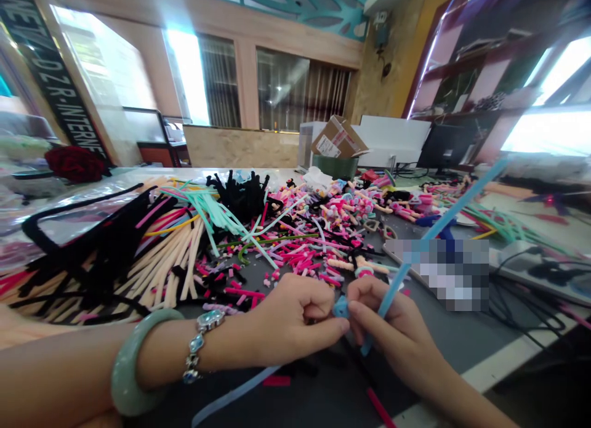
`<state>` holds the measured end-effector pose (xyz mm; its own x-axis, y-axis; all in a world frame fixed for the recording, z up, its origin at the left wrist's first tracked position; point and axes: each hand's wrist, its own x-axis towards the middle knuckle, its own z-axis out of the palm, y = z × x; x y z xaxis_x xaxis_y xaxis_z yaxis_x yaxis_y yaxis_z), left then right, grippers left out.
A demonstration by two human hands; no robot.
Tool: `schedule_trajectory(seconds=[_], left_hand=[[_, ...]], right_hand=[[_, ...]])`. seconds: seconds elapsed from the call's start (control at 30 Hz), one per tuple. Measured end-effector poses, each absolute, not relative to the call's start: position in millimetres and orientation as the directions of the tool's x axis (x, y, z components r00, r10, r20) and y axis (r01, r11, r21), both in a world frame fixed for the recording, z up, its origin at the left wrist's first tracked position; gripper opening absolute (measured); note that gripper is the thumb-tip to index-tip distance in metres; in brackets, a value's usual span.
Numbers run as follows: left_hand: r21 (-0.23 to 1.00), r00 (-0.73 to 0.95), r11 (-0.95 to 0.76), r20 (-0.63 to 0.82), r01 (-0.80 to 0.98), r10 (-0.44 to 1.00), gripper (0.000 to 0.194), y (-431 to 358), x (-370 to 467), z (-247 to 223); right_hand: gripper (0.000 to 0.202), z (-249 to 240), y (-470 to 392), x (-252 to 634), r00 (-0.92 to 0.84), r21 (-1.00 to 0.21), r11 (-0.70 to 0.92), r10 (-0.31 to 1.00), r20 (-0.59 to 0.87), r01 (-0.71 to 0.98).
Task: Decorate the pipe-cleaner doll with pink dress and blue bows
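A small light blue knot (341,306) of twisted pipe cleaner sits pinched between my two hands. My left hand (293,317), fingers curled and thumb extended, grips its left side. From the other side, my right hand (392,329) presses it between thumb and fingers. A long blue pipe cleaner (429,240) passes through my right hand and slants up to the right. Another pale blue stem (235,394) lies below my left hand. Just beyond my hands is a small pipe-cleaner doll (362,266) with cream arms and black on top.
Cream pipe cleaners (157,268), black ones (92,249) and mint ones (217,209) are heaped left. Pink cut pieces (300,255) cover the middle, with finished figures (341,203) behind. At right are scissors (390,231), a blue glue gun (441,225), a pixelated flat object (443,274) and cables (512,311).
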<state>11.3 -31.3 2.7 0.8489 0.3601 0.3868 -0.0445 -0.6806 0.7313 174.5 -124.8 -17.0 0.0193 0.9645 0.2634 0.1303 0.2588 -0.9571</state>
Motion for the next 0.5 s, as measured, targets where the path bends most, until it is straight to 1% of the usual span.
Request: schedule_trajectory(seconds=[0.07,0.2,0.27,0.37,0.43,0.5], left_hand=[[0.716,0.821,-0.697,0.408,-0.017,0.399,0.039,-31.6,11.7,2.7],[0.715,0.811,-0.7,0.411,-0.002,0.417,0.017,-31.8,12.2,5.2],[0.724,0.809,-0.69,0.417,-0.019,0.415,0.009,-32.2,11.9,5.4],[0.646,0.771,-0.76,0.519,-0.071,0.369,0.004,-33.8,10.2,4.4],[0.57,0.74,-0.814,0.593,-0.108,0.318,0.005,-35.1,8.9,3.8],[0.522,0.723,-0.842,0.633,-0.135,0.277,0.007,-35.9,8.1,3.7]], right_hand=[[0.016,-17.6,-125.0,174.8,0.04,-0.956,0.267,0.961,0.274,0.125],[0.018,-17.1,-126.0,174.0,0.073,-0.959,0.255,0.961,0.266,0.126],[0.019,-16.4,-126.3,173.3,0.083,-0.961,0.246,0.963,0.257,0.125],[0.021,-15.8,-126.4,172.8,0.077,-0.964,0.238,0.966,0.247,0.116],[0.021,-15.9,-126.7,172.9,0.068,-0.967,0.229,0.969,0.237,0.11],[0.021,-16.4,-127.0,173.1,0.057,-0.969,0.221,0.972,0.228,0.112]])
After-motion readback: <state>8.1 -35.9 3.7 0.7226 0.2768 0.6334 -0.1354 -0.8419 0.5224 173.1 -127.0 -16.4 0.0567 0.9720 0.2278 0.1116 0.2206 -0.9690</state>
